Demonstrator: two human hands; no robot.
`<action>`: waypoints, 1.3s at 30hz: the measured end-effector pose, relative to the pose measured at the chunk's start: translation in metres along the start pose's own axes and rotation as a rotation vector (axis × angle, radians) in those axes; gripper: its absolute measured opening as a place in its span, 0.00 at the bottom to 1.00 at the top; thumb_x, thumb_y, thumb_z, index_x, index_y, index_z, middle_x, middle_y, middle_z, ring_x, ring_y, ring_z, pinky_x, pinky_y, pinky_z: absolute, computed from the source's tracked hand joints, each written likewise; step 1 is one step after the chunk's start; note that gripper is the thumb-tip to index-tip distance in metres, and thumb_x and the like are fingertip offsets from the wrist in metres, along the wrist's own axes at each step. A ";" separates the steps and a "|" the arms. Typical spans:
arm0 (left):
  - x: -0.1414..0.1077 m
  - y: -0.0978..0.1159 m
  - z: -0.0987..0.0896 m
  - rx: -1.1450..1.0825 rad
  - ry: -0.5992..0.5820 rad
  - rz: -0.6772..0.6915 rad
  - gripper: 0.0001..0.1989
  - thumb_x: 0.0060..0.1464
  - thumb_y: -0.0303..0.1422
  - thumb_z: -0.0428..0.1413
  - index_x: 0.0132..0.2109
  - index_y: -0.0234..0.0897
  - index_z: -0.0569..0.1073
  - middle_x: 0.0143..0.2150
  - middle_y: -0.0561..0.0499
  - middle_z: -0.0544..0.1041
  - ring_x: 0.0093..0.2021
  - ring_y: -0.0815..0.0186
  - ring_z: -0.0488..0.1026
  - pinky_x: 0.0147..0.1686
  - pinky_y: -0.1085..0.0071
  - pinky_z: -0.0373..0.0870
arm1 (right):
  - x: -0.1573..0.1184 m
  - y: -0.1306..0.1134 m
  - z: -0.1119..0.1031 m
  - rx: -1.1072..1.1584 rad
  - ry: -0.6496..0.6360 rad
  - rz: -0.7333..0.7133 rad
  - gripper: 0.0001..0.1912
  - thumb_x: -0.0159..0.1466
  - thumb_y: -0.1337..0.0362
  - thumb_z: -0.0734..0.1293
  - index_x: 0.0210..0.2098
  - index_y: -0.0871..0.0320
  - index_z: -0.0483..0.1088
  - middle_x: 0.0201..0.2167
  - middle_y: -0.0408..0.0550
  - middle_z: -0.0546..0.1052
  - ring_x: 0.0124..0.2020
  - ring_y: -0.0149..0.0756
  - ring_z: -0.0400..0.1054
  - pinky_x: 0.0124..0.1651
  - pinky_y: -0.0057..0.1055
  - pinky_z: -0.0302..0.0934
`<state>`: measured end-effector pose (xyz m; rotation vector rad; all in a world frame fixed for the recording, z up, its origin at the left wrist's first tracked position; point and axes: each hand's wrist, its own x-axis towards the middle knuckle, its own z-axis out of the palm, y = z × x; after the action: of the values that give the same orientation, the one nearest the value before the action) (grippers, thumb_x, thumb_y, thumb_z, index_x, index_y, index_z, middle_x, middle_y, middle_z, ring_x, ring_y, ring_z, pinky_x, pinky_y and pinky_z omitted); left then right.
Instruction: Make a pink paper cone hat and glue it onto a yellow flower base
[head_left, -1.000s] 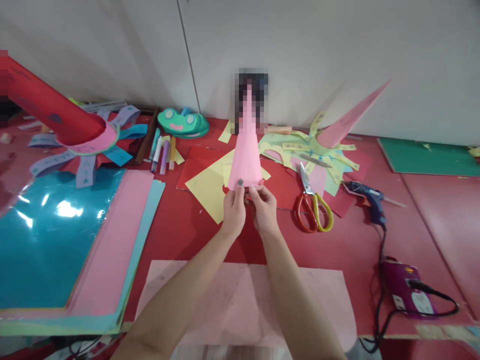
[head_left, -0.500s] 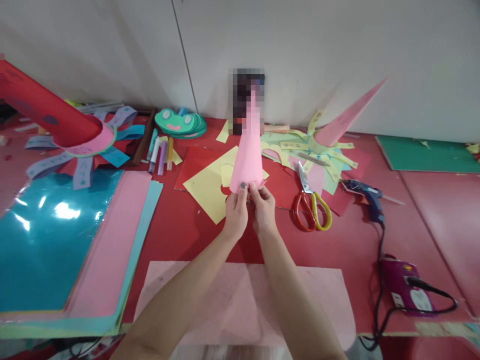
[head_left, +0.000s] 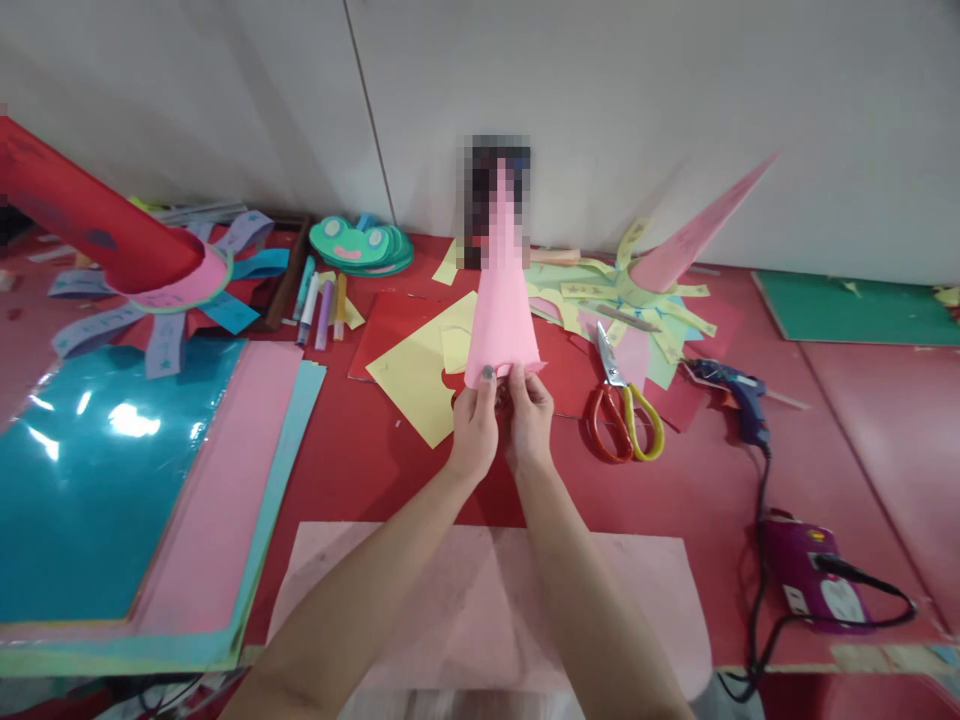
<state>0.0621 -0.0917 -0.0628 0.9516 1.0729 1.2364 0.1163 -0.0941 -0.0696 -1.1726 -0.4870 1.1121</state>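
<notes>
A tall pink paper cone (head_left: 504, 315) points away from me over the middle of the table, its wide end toward me. My left hand (head_left: 474, 420) pinches the lower left of its rim, with the thumb on top. At the lower right of the rim, my right hand (head_left: 529, 418) is closed on the paper, where a small flap sticks out. The fingers under the cone are partly hidden. Yellow paper (head_left: 416, 385) and red paper (head_left: 390, 318) lie beneath and behind the cone. To the right rest scissors (head_left: 616, 400) with red and yellow handles.
A glue gun (head_left: 739, 395) is wired to a purple box (head_left: 814, 575) on the right. Another pink cone (head_left: 701, 230) with yellow strips stands behind. Coloured sheets (head_left: 217, 520), markers (head_left: 324, 312) and a red paper tube (head_left: 97, 220) lie left. Pink paper (head_left: 495, 600) sits under my forearms.
The cone's wide end has spread a little to the right, and its flap shows more plainly. My right hand has shifted slightly right; both hands keep their hold.
</notes>
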 end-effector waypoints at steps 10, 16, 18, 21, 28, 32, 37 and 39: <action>-0.002 -0.002 0.000 -0.004 0.005 0.014 0.25 0.58 0.52 0.47 0.36 0.36 0.77 0.31 0.47 0.77 0.34 0.63 0.75 0.34 0.68 0.70 | -0.001 0.000 0.001 -0.034 0.009 -0.001 0.18 0.52 0.48 0.70 0.23 0.56 0.69 0.21 0.38 0.69 0.23 0.26 0.62 0.28 0.26 0.60; -0.002 0.000 0.001 -0.036 0.028 0.004 0.23 0.57 0.52 0.50 0.35 0.36 0.76 0.30 0.46 0.76 0.37 0.60 0.75 0.38 0.67 0.71 | -0.003 -0.002 0.003 -0.074 0.025 -0.031 0.13 0.51 0.53 0.73 0.25 0.56 0.72 0.21 0.39 0.72 0.24 0.27 0.65 0.30 0.27 0.62; -0.002 -0.001 0.002 -0.049 0.019 -0.011 0.24 0.56 0.52 0.50 0.35 0.36 0.76 0.30 0.45 0.76 0.37 0.60 0.75 0.36 0.67 0.71 | -0.003 -0.002 0.004 -0.063 0.049 -0.042 0.13 0.51 0.54 0.73 0.24 0.56 0.72 0.20 0.38 0.72 0.24 0.27 0.64 0.29 0.26 0.62; -0.001 -0.003 0.001 -0.063 -0.004 -0.015 0.25 0.55 0.54 0.50 0.33 0.36 0.75 0.29 0.46 0.75 0.35 0.61 0.73 0.33 0.67 0.70 | -0.003 -0.003 0.003 -0.023 0.054 -0.045 0.13 0.51 0.54 0.74 0.24 0.56 0.72 0.20 0.38 0.72 0.22 0.26 0.63 0.28 0.26 0.60; 0.004 -0.009 -0.002 -0.177 0.013 0.019 0.26 0.56 0.56 0.47 0.28 0.37 0.68 0.24 0.52 0.68 0.26 0.68 0.67 0.27 0.69 0.64 | 0.004 -0.004 -0.001 0.119 -0.038 0.039 0.16 0.50 0.52 0.74 0.24 0.56 0.68 0.17 0.35 0.67 0.19 0.25 0.60 0.26 0.26 0.58; 0.004 -0.008 -0.003 -0.116 0.070 0.043 0.25 0.55 0.56 0.48 0.28 0.37 0.67 0.23 0.54 0.65 0.24 0.70 0.63 0.24 0.71 0.61 | 0.003 -0.002 0.001 0.127 -0.109 0.080 0.18 0.54 0.48 0.70 0.24 0.56 0.66 0.19 0.36 0.66 0.20 0.25 0.61 0.26 0.25 0.58; 0.004 -0.005 -0.004 -0.102 0.157 0.012 0.27 0.54 0.57 0.48 0.25 0.37 0.65 0.21 0.55 0.63 0.22 0.72 0.61 0.22 0.73 0.61 | 0.000 -0.001 0.000 0.080 -0.201 0.062 0.14 0.55 0.53 0.71 0.25 0.55 0.67 0.21 0.36 0.68 0.22 0.24 0.60 0.27 0.24 0.58; 0.005 -0.005 -0.005 -0.129 0.147 0.008 0.27 0.53 0.57 0.49 0.25 0.37 0.65 0.21 0.55 0.63 0.21 0.72 0.61 0.21 0.73 0.61 | 0.000 -0.003 -0.002 0.097 -0.221 0.067 0.13 0.54 0.54 0.71 0.25 0.55 0.67 0.21 0.36 0.67 0.21 0.24 0.60 0.26 0.24 0.58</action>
<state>0.0587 -0.0877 -0.0689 0.7769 1.0894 1.3821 0.1192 -0.0944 -0.0676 -0.9927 -0.5600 1.3170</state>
